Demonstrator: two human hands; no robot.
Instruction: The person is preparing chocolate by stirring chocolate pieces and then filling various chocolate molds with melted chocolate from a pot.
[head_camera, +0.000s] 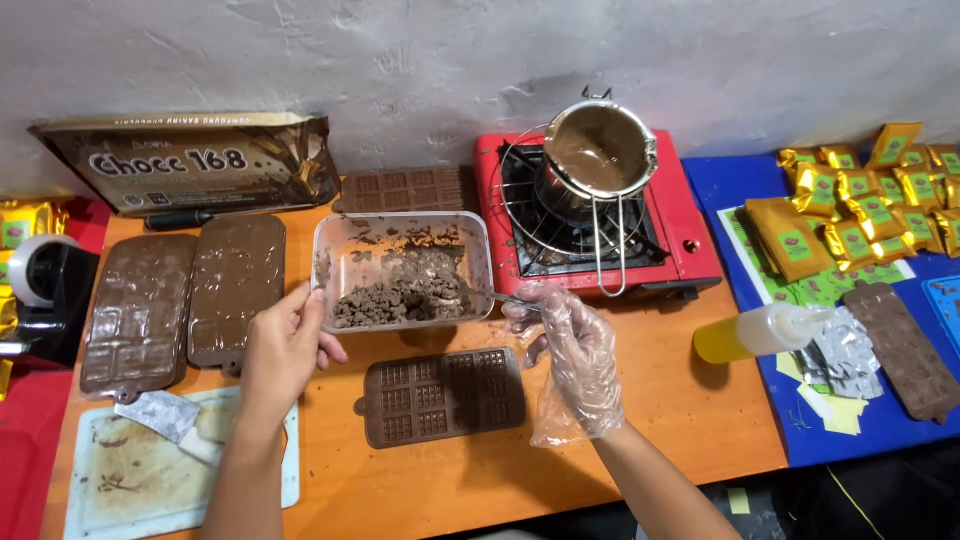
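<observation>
Meanwhile, bare left hand (285, 345) grips the plastic tub (400, 268) — gloved right hand (570, 345) pinches a spoon (497, 296) into brown filling (400, 300).

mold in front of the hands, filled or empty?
Empty. The brown bar mold shows open grid cavities with ridges visible, unlike the two filled molds at left, whose tops are covered in chocolate.

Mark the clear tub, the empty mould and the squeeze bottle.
clear tub (335, 232): head view, left rim.
empty mould (440, 396): head view, centre cavities.
squeeze bottle (745, 336): head view, mid body.
</observation>
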